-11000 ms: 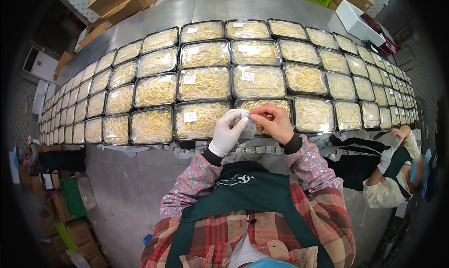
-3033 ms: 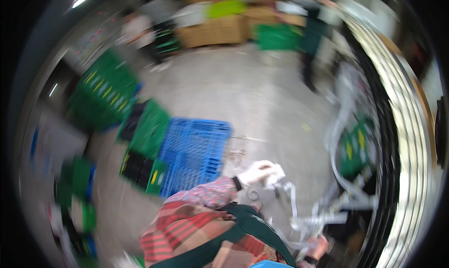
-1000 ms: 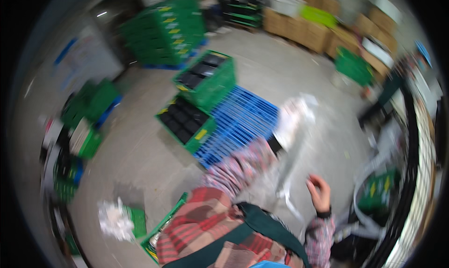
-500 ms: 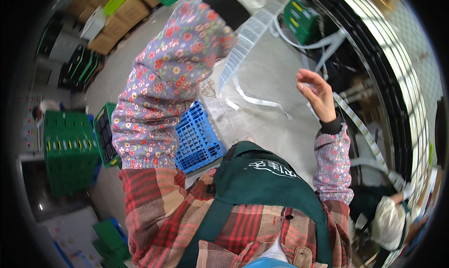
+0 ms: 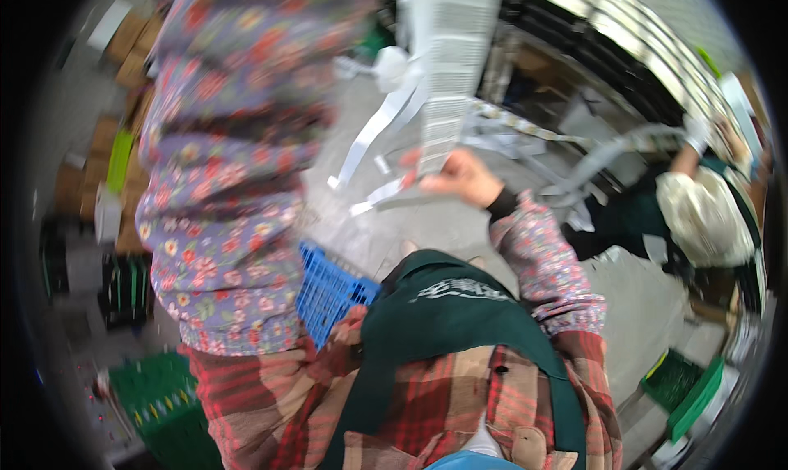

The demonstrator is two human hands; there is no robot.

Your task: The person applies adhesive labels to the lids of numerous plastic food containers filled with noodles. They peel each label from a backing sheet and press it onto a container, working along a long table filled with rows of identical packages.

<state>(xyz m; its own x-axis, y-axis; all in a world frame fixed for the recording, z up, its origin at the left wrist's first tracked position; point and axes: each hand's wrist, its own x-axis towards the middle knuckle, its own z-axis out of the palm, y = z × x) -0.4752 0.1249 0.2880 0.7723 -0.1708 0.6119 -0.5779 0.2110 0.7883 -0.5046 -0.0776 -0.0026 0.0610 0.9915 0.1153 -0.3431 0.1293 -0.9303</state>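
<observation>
A long strip of white printed labels (image 5: 464, 51) hangs down from the top edge of the view. At its lower end, my right hand (image 5: 464, 177) has thumb and fingers closed on the strip, slightly blurred by motion. My left arm, in a floral sleeve (image 5: 238, 166), reaches up past the top edge, so the left hand is out of the picture. Just left of my right fingers is a short loose white strip (image 5: 379, 197). Farther left dangles another white strip (image 5: 373, 137).
A blue plastic crate (image 5: 332, 293) sits on the floor by my left side. To the right, another person (image 5: 706, 215) bends near dark racking (image 5: 607, 59). Cardboard boxes (image 5: 98, 154) and green crates (image 5: 160, 404) stand at left; another green crate (image 5: 681, 384) is at lower right.
My right hand has moved from open air to the label strip and closed on its lower end. The left arm reaches higher. The whole view has turned to the right.
</observation>
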